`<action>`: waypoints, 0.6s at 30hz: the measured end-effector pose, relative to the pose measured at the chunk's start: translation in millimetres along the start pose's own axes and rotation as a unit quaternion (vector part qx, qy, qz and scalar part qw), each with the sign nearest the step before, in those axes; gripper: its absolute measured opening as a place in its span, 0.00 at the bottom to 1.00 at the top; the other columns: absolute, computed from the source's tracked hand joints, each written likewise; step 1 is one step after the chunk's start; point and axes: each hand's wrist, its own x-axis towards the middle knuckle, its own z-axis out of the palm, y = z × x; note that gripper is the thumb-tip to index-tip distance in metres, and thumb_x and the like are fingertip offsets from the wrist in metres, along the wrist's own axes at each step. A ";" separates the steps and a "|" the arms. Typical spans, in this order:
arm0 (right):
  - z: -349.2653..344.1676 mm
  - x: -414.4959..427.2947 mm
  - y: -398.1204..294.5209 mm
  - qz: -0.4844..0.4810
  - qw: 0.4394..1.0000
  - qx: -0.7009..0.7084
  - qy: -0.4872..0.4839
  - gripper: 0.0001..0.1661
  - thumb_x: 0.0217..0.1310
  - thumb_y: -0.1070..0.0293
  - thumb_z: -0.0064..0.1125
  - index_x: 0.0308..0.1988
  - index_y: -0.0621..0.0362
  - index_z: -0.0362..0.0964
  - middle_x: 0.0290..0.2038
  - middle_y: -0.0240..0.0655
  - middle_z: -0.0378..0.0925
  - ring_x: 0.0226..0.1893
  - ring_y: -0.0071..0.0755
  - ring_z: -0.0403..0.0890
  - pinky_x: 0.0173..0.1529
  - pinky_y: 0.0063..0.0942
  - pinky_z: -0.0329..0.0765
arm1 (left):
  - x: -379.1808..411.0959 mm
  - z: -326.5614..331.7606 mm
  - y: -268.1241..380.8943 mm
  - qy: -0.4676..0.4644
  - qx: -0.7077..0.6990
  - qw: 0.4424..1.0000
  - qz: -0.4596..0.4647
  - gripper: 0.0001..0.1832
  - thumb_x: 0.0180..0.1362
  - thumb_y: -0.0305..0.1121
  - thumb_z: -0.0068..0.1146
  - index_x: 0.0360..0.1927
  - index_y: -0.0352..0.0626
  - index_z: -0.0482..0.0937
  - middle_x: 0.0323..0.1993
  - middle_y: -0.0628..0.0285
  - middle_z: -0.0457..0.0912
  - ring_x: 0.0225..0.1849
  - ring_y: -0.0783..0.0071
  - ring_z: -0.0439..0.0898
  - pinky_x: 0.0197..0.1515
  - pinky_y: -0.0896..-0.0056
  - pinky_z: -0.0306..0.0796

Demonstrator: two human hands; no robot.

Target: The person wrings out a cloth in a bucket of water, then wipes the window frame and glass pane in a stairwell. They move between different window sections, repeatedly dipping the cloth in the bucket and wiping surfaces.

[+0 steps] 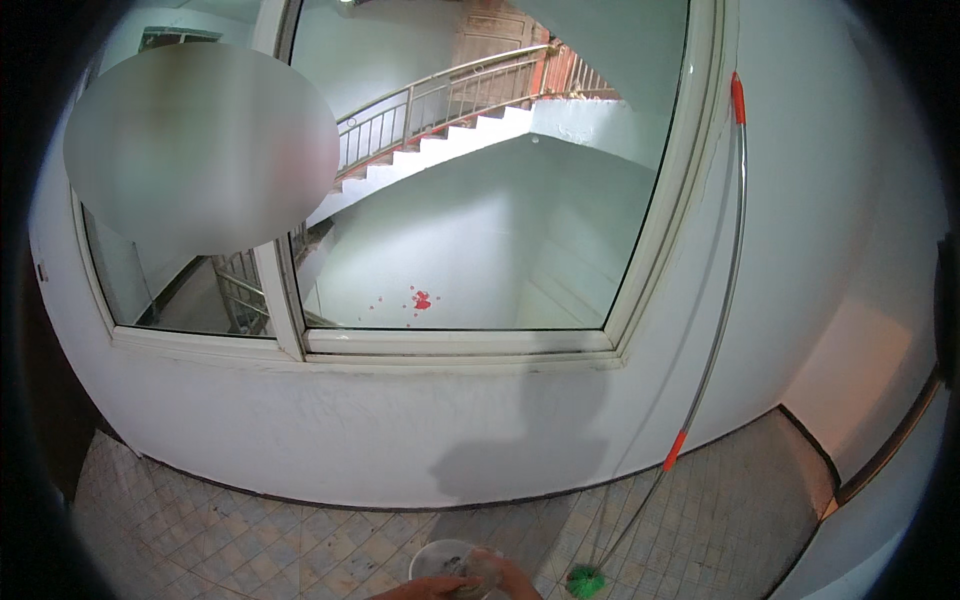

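At the bottom edge, my left hand [444,586] and my right hand [510,576] come together over a round whitish basin [429,556]. Between them is a greyish, crumpled thing [474,589] that looks like a wet cloth; both hands grip it. Blur and the frame's edge hide part of it. Dark specks show inside the basin, whose lower part is out of view.
A long-handled brush leans on the white wall at right, its metal pole [726,300] upright and its green head [585,581] on the tiled floor [315,547]. A framed window [465,345] before me shows a staircase [435,146]. A blurred oval covers the upper left.
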 end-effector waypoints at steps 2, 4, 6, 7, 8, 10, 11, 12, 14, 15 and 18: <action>-1.8 4.8 -4.7 0.015 1.000 0.014 -0.015 0.34 0.70 0.49 0.50 0.65 0.59 0.61 0.65 0.42 0.66 0.61 0.45 0.72 0.63 0.41 0.69 | 2.0 8.9 10.1 -0.020 0.029 0.999 0.007 0.29 0.66 0.53 0.51 0.63 0.44 0.68 0.52 0.58 0.78 0.40 0.72 0.72 0.40 0.67 0.69; -4.0 13.3 -10.7 0.079 0.990 0.113 -0.025 0.34 0.69 0.48 0.51 0.65 0.58 0.61 0.64 0.42 0.66 0.61 0.45 0.72 0.63 0.42 0.69 | 4.4 15.3 22.6 -0.028 0.066 0.997 0.027 0.29 0.66 0.53 0.51 0.62 0.43 0.69 0.51 0.58 0.79 0.38 0.73 0.72 0.39 0.68 0.69; -6.2 19.4 -16.1 0.128 0.971 0.201 -0.020 0.35 0.69 0.48 0.52 0.66 0.57 0.60 0.64 0.42 0.66 0.61 0.45 0.72 0.62 0.43 0.70 | 10.8 22.5 32.3 -0.031 0.115 0.991 0.057 0.28 0.67 0.53 0.51 0.61 0.43 0.70 0.50 0.58 0.79 0.36 0.74 0.72 0.37 0.69 0.69; -6.6 19.5 -18.3 0.138 0.963 0.229 -0.019 0.35 0.69 0.48 0.52 0.66 0.57 0.60 0.64 0.41 0.66 0.61 0.45 0.71 0.62 0.43 0.70 | 14.5 27.1 33.9 -0.030 0.143 0.986 0.078 0.28 0.67 0.52 0.51 0.61 0.43 0.71 0.50 0.58 0.80 0.35 0.74 0.72 0.36 0.69 0.69; -9.7 22.5 -20.5 0.145 0.956 0.253 -0.018 0.35 0.69 0.48 0.52 0.66 0.56 0.59 0.64 0.41 0.66 0.61 0.45 0.71 0.62 0.43 0.70 | 17.8 30.9 35.8 -0.029 0.172 0.980 0.099 0.28 0.67 0.52 0.52 0.61 0.43 0.71 0.49 0.58 0.80 0.34 0.75 0.72 0.35 0.70 0.69; -4.7 21.0 -25.4 0.157 0.939 0.306 -0.014 0.36 0.68 0.47 0.53 0.66 0.56 0.59 0.64 0.41 0.66 0.61 0.45 0.71 0.61 0.44 0.71 | 23.6 35.4 34.5 -0.022 0.237 0.959 0.151 0.27 0.67 0.52 0.52 0.60 0.43 0.72 0.48 0.58 0.81 0.32 0.76 0.73 0.34 0.71 0.69; -3.4 21.8 -27.7 0.161 0.930 0.331 -0.011 0.36 0.68 0.47 0.53 0.66 0.55 0.58 0.64 0.41 0.66 0.61 0.45 0.71 0.61 0.44 0.71 | 27.9 38.4 33.7 -0.017 0.269 0.945 0.183 0.27 0.67 0.52 0.52 0.60 0.43 0.73 0.48 0.58 0.81 0.31 0.76 0.73 0.33 0.71 0.69; -1.7 22.1 -29.7 0.165 0.919 0.358 -0.010 0.36 0.68 0.47 0.53 0.67 0.55 0.58 0.64 0.41 0.66 0.61 0.45 0.71 0.61 0.45 0.71 | 31.9 40.9 32.8 -0.014 0.300 0.929 0.216 0.27 0.67 0.52 0.52 0.59 0.42 0.73 0.47 0.58 0.81 0.30 0.77 0.73 0.32 0.72 0.69; -0.1 20.3 -34.0 0.172 0.898 0.405 -0.005 0.37 0.67 0.47 0.54 0.67 0.54 0.58 0.64 0.41 0.66 0.61 0.45 0.71 0.60 0.45 0.72 | 39.0 45.4 28.1 -0.008 0.353 0.893 0.278 0.26 0.67 0.51 0.52 0.58 0.42 0.74 0.46 0.58 0.82 0.28 0.78 0.73 0.30 0.73 0.69; -0.6 18.9 -36.7 0.171 0.888 0.427 0.001 0.37 0.67 0.47 0.54 0.67 0.54 0.57 0.64 0.41 0.66 0.61 0.45 0.71 0.60 0.46 0.72 | 42.2 46.7 26.8 -0.011 0.369 0.879 0.301 0.26 0.67 0.51 0.53 0.58 0.42 0.75 0.46 0.58 0.83 0.27 0.78 0.73 0.29 0.73 0.69; -6.0 12.7 -44.5 0.165 0.858 0.487 0.008 0.38 0.66 0.46 0.55 0.68 0.52 0.56 0.64 0.40 0.66 0.61 0.45 0.71 0.59 0.47 0.73 | 45.2 46.4 18.5 -0.018 0.404 0.836 0.370 0.25 0.67 0.51 0.53 0.57 0.42 0.76 0.44 0.58 0.84 0.24 0.80 0.73 0.27 0.75 0.69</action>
